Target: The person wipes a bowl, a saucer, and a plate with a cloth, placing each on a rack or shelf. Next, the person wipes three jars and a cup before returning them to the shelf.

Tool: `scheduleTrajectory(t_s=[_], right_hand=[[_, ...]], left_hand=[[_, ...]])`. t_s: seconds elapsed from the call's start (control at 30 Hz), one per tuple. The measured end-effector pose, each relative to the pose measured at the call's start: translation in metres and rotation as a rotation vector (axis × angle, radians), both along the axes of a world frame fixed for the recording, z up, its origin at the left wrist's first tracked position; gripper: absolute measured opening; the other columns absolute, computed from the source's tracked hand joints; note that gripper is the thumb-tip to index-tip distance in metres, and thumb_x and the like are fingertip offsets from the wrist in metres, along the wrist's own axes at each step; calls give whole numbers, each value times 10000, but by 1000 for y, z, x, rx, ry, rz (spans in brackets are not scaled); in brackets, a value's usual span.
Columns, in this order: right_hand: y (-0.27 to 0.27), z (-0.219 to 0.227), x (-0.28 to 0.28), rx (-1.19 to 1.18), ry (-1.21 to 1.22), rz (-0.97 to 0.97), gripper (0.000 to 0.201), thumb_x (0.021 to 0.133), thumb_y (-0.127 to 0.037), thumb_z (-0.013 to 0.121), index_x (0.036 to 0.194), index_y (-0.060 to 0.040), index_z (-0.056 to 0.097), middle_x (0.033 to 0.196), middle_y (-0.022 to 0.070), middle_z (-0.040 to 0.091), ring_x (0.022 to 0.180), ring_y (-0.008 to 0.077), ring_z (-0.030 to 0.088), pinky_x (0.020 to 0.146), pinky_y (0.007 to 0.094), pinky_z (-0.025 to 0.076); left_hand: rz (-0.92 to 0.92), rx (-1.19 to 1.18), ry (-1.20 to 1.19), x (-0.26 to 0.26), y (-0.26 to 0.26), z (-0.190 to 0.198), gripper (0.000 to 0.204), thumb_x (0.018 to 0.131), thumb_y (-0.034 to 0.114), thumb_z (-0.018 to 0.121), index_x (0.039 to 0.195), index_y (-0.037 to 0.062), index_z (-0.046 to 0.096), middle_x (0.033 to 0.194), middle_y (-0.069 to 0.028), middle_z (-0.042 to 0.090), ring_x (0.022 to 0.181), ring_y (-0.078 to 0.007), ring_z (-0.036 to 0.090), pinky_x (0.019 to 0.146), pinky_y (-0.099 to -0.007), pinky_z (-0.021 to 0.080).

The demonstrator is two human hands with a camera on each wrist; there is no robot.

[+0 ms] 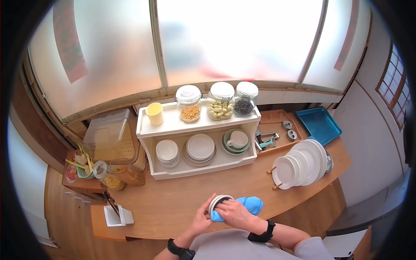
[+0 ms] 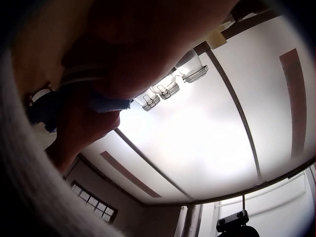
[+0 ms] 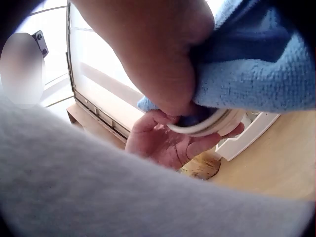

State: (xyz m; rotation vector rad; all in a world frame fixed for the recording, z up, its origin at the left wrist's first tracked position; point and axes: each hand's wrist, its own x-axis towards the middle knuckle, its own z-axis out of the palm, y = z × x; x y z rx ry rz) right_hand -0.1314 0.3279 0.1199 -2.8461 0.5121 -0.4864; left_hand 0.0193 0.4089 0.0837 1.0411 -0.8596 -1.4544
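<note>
A white round dish with a dark rim line is gripped by my left hand, its fingers curled round the outer side; in the right wrist view the left hand supports the dish from below. My right hand holds a blue cloth and presses part of it into the dish's opening. The cloth hangs out past the right hand. In the left wrist view the blue cloth shows beside the dark, blurred hands.
Behind the hands stands a white two-tier shelf with jars, a yellow cup, stacked bowls and plates. Plates in a wooden rack, a blue tray and a utensil tray are at right. A white holder and pasta jar are at left.
</note>
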Motion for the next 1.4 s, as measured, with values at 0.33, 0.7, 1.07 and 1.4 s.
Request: scheduleTrajectory(t_s=[0.33,0.7,1.07,1.4], right_hand=[[-1,43,-44,-56,238,106,166,719,-113,587,875,-82,636,933,-3,599,835,191,534,720,299,461],[-9,43,-34,919,-604,-9,301,682,26,665,979,-22,655,1021,127,651,924,250,635,808,332,503],[-14,2,-13,1059,-562,-119,227,734,9,625,959,-11,646,962,93,657,896,181,622,816,294,486],[1,-21,-11,1122,-578,-310,189,744,-51,625,927,-5,634,797,64,628,740,109,563,689,284,482]], left_hand=[[-106,84,-33,10,2,3,709,705,-120,488,1382,81,418,1282,-74,513,1126,-176,531,963,-291,437],[-65,212,107,22,17,-10,363,863,27,545,1226,38,545,1111,-40,599,1004,-126,567,860,-276,464],[74,-33,-54,1,8,-6,251,854,38,623,1091,47,543,1056,-30,576,969,-125,563,835,-297,481],[528,-285,-373,-2,-13,20,165,803,-42,608,887,44,495,860,-29,504,816,-109,530,742,-240,442]])
